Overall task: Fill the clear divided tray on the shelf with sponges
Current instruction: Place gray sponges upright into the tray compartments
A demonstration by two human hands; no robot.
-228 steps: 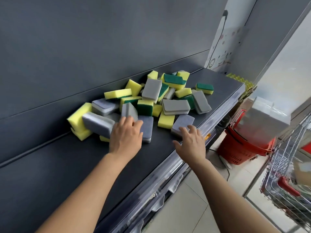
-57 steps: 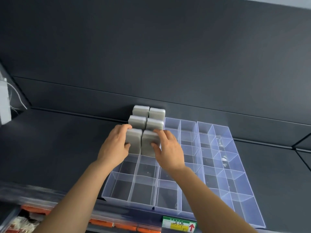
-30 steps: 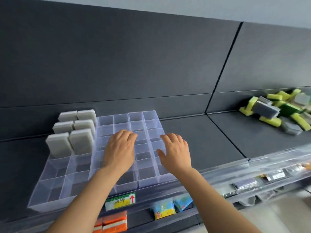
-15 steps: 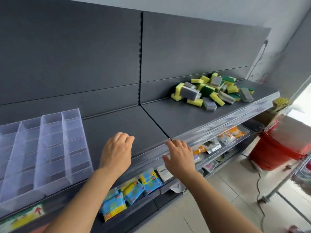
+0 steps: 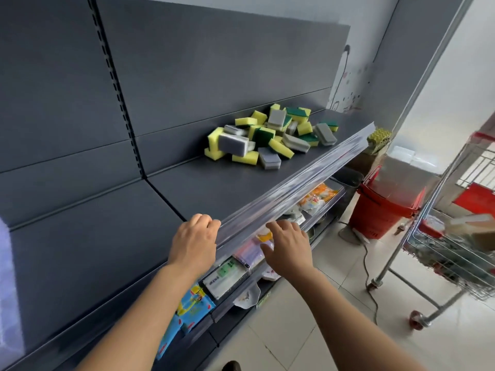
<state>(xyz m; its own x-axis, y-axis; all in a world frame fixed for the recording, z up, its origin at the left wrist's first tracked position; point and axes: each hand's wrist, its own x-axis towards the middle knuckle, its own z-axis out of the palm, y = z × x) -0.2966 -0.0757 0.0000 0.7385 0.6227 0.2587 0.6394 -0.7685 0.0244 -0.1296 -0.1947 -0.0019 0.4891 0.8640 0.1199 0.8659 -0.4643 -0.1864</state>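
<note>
The person has turned from the tray toward the sponge pile point(image 5: 270, 140), which lies ahead and right on the shelf point(image 5: 209, 191). Both hands are empty: left hand point(image 5: 194, 241) loosely curled, right hand point(image 5: 288, 246) spread and marginally nearer. Tray barely visible far left.

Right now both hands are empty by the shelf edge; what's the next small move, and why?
Probably reach both hands forward-right to the heap of grey and yellow-green rectangular sponges. The left hand and right hand hold nothing, and the heap lies farther along the dark grey shelf.
</note>
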